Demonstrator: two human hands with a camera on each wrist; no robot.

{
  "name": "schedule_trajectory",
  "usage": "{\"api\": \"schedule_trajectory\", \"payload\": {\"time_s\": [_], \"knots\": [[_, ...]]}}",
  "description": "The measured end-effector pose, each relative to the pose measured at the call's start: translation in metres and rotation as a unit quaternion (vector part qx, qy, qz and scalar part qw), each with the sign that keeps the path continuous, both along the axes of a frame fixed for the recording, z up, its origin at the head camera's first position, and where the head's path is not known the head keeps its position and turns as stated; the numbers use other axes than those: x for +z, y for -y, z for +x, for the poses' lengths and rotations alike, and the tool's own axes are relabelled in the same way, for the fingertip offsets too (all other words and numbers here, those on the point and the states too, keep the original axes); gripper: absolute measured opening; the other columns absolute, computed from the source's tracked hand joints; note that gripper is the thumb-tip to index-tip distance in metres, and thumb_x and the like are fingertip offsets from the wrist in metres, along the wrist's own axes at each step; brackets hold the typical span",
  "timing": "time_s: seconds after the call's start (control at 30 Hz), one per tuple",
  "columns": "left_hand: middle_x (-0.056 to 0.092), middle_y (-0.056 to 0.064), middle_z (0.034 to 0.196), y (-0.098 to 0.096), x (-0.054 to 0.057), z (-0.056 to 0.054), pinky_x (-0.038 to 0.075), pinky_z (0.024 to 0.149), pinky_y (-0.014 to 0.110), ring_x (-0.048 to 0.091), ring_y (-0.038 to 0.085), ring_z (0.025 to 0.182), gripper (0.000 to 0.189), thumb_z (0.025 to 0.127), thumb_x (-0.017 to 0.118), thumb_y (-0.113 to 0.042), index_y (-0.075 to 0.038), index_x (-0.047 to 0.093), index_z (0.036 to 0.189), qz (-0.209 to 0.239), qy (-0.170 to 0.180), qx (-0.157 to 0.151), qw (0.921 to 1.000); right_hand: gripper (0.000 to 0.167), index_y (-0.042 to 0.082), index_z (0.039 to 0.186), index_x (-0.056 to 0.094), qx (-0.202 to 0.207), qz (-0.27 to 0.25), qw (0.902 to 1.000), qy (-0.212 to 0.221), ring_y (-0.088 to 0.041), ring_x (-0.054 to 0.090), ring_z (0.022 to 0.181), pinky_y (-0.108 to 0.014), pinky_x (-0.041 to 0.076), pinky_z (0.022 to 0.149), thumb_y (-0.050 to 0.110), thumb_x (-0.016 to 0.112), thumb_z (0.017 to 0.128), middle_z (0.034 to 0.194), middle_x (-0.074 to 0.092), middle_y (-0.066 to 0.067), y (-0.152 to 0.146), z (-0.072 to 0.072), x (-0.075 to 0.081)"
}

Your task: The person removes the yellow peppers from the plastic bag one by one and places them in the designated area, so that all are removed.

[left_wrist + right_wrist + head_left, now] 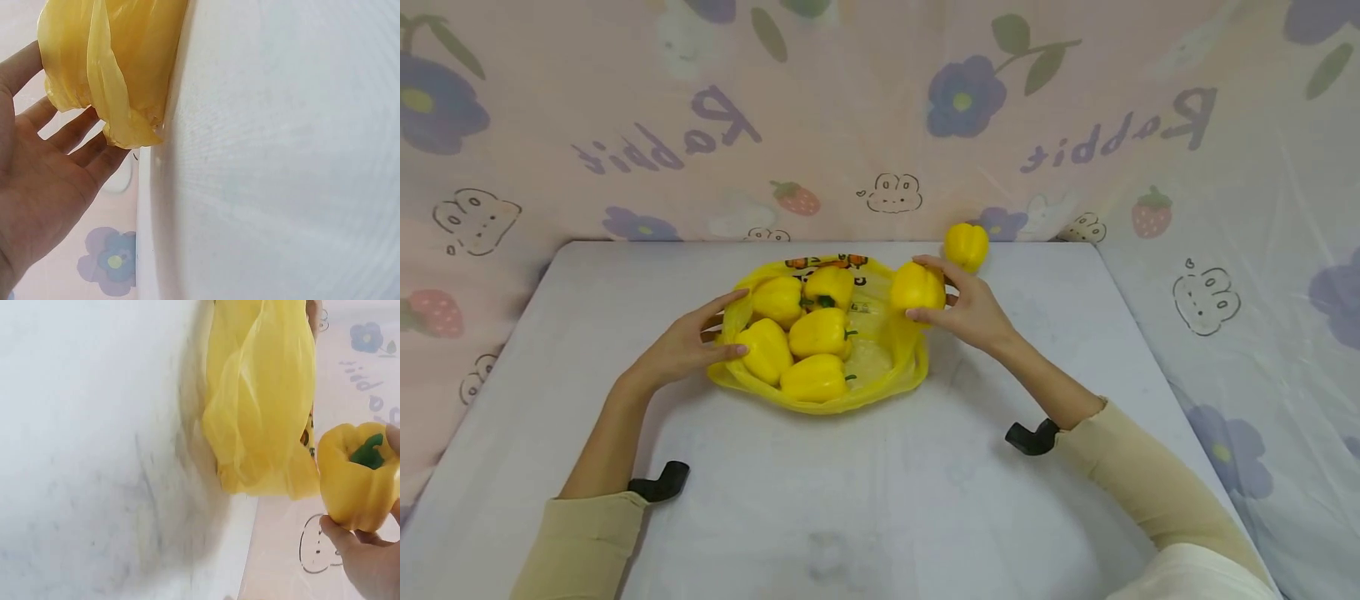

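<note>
A yellow plastic bag lies spread wide on the table with several yellow bell peppers in its left part. On the bag's left edge, my left hand grips the plastic, thumb and fingers spread apart beside the peppers. The left wrist view shows the folded bag edge covering those fingertips. My right hand holds another yellow bell pepper between thumb and fingers, over the bag's right edge. In the right wrist view this pepper's green stem faces the camera.
One more yellow bell pepper stands at the back of the white table, just behind my right hand. A patterned cloth hangs along the table's back edge. Black curved pieces stick out at both sleeves.
</note>
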State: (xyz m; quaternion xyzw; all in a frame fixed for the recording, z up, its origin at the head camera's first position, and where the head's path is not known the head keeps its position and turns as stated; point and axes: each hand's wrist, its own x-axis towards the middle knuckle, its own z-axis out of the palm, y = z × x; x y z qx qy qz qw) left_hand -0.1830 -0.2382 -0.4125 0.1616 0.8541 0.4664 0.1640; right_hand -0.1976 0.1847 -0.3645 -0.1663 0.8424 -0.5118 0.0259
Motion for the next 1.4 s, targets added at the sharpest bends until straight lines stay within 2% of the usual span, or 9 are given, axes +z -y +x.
{"api": "schedule_trajectory", "payload": {"time_s": [0.17,0.37,0.57,0.67,0.8,0.97,1.17,1.4], "knots": [[0.018,0.015,0.164,0.0,0.001,0.0,0.031,0.111,0.063,0.029,0.05,0.141,0.086,0.091,0.075,-0.03,-0.026,0.023,0.159,-0.004,0.001,0.002,1.0,0.072,0.02,0.145,0.051,-0.014,0.009,0.9998,-0.005,-0.024,0.05,0.126,-0.047,0.043,0.108,0.022,0.084,0.081,0.148,0.048,0.001,-0.011,-0.008,0.001],[0.018,0.014,0.164,0.001,0.002,-0.001,0.03,0.112,0.063,0.027,0.05,0.142,0.086,0.091,0.074,-0.029,-0.027,0.023,0.16,-0.003,0.002,0.0,1.0,0.071,0.019,0.146,0.048,-0.039,0.022,0.999,-0.005,-0.027,0.048,0.128,-0.05,0.042,0.108,0.022,0.082,0.084,0.149,0.044,-0.005,-0.02,-0.013,0.007],[0.016,0.015,0.164,0.001,0.004,-0.001,0.03,0.111,0.064,0.026,0.05,0.142,0.087,0.091,0.074,-0.029,-0.028,0.021,0.16,-0.005,0.011,0.0,0.9999,0.074,0.019,0.146,0.045,-0.065,0.034,0.9973,0.004,-0.032,0.052,0.122,-0.048,0.05,0.099,0.025,0.083,0.082,0.141,0.046,-0.01,-0.034,-0.022,0.005],[0.016,0.014,0.164,0.001,0.004,-0.001,0.029,0.112,0.063,0.027,0.05,0.142,0.087,0.091,0.074,-0.029,-0.027,0.021,0.16,-0.004,0.008,-0.004,0.9999,0.074,0.02,0.146,0.046,-0.075,0.038,0.9964,0.011,-0.032,0.052,0.122,-0.048,0.051,0.097,0.025,0.083,0.082,0.144,0.045,-0.009,-0.041,-0.027,0.005],[0.016,0.015,0.164,0.001,0.003,-0.003,0.028,0.112,0.064,0.027,0.051,0.141,0.087,0.091,0.074,-0.028,-0.026,0.021,0.16,-0.003,0.007,-0.008,0.9999,0.074,0.022,0.146,0.047,-0.089,0.051,0.9947,0.009,-0.033,0.052,0.122,-0.049,0.05,0.098,0.027,0.083,0.082,0.148,0.044,-0.007,-0.049,-0.033,0.005],[0.017,0.015,0.164,0.001,0.002,-0.003,0.028,0.112,0.064,0.028,0.051,0.141,0.087,0.091,0.074,-0.027,-0.026,0.021,0.16,-0.001,0.007,-0.009,0.9999,0.075,0.024,0.148,0.045,-0.1,0.076,0.992,0.007,-0.035,0.052,0.121,-0.051,0.049,0.098,0.033,0.081,0.084,0.143,0.047,-0.012,-0.058,-0.038,0.006],[0.016,0.015,0.164,0.001,0.004,-0.002,0.028,0.112,0.065,0.027,0.052,0.141,0.086,0.091,0.074,-0.025,-0.025,0.022,0.16,0.0,0.004,-0.009,1.0,0.073,0.024,0.148,0.045,-0.116,0.077,0.9902,0.005,-0.032,0.05,0.122,-0.051,0.047,0.098,0.038,0.079,0.085,0.142,0.049,-0.01,-0.075,-0.045,0.003],[0.015,0.016,0.164,0.002,0.004,-0.001,0.028,0.111,0.065,0.026,0.052,0.141,0.086,0.091,0.074,-0.026,-0.024,0.022,0.16,-0.001,0.007,-0.008,0.9999,0.075,0.028,0.15,0.042,-0.139,0.085,0.9861,0.031,-0.032,0.046,0.128,-0.051,0.044,0.104,0.044,0.077,0.086,0.148,0.044,-0.008,-0.089,-0.052,0.005]]}}
